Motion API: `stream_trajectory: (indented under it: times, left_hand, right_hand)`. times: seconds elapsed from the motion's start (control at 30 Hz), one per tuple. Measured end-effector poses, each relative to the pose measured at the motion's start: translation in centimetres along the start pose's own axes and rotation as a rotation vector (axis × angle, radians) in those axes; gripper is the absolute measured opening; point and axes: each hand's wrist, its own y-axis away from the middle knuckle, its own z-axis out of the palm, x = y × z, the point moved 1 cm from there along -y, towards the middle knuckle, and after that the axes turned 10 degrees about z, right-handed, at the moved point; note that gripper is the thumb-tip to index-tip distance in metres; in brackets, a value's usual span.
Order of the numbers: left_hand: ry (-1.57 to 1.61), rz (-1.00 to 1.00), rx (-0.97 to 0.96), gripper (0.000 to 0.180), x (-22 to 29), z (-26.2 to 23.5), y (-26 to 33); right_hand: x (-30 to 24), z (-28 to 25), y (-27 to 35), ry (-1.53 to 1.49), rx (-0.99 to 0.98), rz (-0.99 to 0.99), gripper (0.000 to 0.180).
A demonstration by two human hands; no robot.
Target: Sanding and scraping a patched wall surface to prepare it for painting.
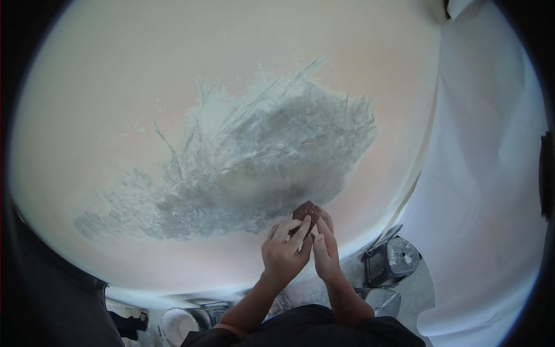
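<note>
Both my hands are at the lower edge of a broad grey, scraped patch [277, 156] on a large, curved, pale pinkish surface [127, 63]. Between them is a reddish-brown flat piece [306, 211] with light specks, which looks like folded sandpaper. My left hand [281, 253] is closed on it, with fingers pressed over its near part. From the other side my right hand [327, 250] grips its right edge, fingers curled alongside. White dust coats the fingers of both hands. A thin pale crack line runs across the grey patch.
White sheeting [480, 173] hangs along the right side. Below the surface's edge stand a dark stool [403, 256] with a dusty top and another dusty-topped stool [381, 302]. A whitish bucket [167, 328] stands at lower left, near a dark-clad leg and shoe [132, 324].
</note>
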Motion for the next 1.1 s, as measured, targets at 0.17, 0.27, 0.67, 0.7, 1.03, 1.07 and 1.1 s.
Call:
stream_trajectory:
  times: [0.17,0.27,0.67,0.7,1.03,1.07,1.1]
  left_hand:
    - [0.255,-0.072,-0.092,0.056,0.7,0.1,0.6]
    - [0.473,-0.161,-0.140,0.063,0.8,-1.5,-0.7]
    - [0.082,-0.038,0.010,0.032,-5.2,-10.0,-1.2]
    - [0.087,-0.033,0.012,0.032,-5.7,-10.7,-0.9]
    - [-0.021,-0.165,0.142,0.018,-9.1,-17.4,1.8]
    - [-0.004,-0.183,0.135,0.016,-9.3,-17.5,2.0]
    - [0.002,-0.189,0.133,0.016,-9.5,-17.7,2.3]
  right_hand:
    - [-0.2,1.7,0.9,-0.474,0.170,0.308,0.032]
    - [-0.1,0.8,0.3,-0.364,0.224,0.362,0.025]
    - [0.1,6.9,-11.9,0.866,0.319,-0.465,0.050]
    - [1.0,7.3,-11.8,0.867,0.300,-0.488,0.049]
    - [-0.1,9.7,-11.5,0.846,0.231,-0.457,0.060]
    - [-0.2,10.2,-11.2,0.862,0.238,-0.455,0.060]
    - [0.0,11.9,-10.6,0.865,0.265,-0.396,0.063]
